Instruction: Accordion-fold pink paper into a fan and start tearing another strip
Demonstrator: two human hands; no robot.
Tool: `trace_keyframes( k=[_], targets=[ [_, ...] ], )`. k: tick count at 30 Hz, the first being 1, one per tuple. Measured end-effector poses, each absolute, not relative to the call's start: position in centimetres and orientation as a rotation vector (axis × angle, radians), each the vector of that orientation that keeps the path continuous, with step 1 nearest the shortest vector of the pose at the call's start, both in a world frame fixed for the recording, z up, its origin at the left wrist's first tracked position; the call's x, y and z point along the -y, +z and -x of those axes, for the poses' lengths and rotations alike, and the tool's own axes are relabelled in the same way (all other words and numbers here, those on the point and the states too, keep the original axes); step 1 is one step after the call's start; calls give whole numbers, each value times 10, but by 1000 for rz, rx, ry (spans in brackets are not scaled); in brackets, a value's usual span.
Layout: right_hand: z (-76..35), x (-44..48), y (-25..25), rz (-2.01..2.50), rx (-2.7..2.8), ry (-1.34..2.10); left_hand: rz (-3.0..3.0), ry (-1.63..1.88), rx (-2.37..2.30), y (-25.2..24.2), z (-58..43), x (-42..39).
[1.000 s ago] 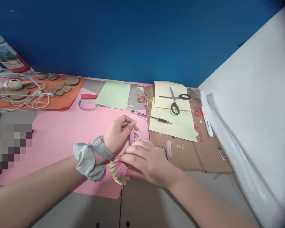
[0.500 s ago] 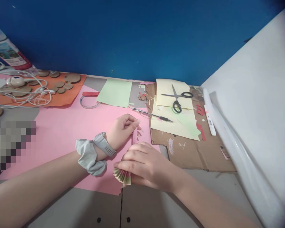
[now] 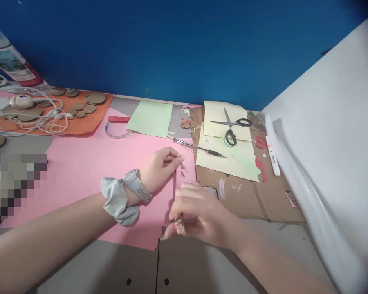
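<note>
Head view shows your right hand [image 3: 202, 214] closed around a small pleated stack of pink and green paper [image 3: 180, 225]. You have it pinched between thumb and fingers just past the near edge of the large pink paper sheet [image 3: 79, 171], over the grey tabletop [image 3: 95, 269]. The stack is blurred, so you cannot tell how squarely its folds sit. If they are uneven, a tighter squeeze would likely set crooked creases, and a looser one would let the pleats spring apart.

Your left hand [image 3: 161, 167] rests on the pink sheet near its right edge. Its fingers are curled in, with thumb and forefinger tips drawn together; whether they grip anything cannot be told. Small pink paper scraps [image 3: 183, 171] lie on that same edge just beside those fingertips, and a careless sweep of either hand could scatter them.

The grey fabric scrunchie [image 3: 118, 202] and grey wristwatch [image 3: 136, 185] on your left wrist lie on the sheet and could drag or wrinkle it.

Beyond the sheet's far right corner, a black pen [image 3: 199, 149] and black-handled metal scissors [image 3: 231, 128] lie on pale yellow paper sheets [image 3: 223, 161], well apart from both hands. A blind reach there risks meeting the blades.
</note>
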State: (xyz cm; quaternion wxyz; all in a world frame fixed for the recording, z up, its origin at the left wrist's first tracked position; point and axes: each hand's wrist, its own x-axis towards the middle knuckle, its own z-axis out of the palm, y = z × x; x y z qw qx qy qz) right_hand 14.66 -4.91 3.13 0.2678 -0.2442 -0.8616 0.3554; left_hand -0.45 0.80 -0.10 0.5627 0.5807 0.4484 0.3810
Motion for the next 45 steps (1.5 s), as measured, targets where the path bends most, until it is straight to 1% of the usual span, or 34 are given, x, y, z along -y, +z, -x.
trace_keyframes(
  k=[4, 6, 12, 17, 22, 25, 30, 36, 45],
  targets=[
    [-149, 50, 34, 606, 2393, 1065, -1360, 884, -1040, -2, 4, -8],
    [-149, 52, 34, 595, 2412, 1047, -1352, 889, -1011, -3, 4, -8],
    [-148, 57, 28, 623, 2399, 708, -1349, 889, -1013, -1, 5, -8],
    [-151, 58, 28, 799, 2242, 519, -1290, 901, -1032, 3, 5, -7],
    [-157, 49, 22, 1094, 2018, 670, -1338, 937, -954, 8, 6, 1],
    [-158, 43, 15, 1184, 1900, 703, -1381, 922, -960, 10, 7, 3],
    [-156, 39, 11, 1217, 1911, 674, -1466, 907, -1011, 11, 8, 3],
    [-156, 36, 13, 1237, 1973, 576, -1447, 783, -1067, 10, 5, 9],
    [-156, 39, 8, 1245, 1991, 524, -1521, 817, -1058, 13, 4, 13]
  ],
)
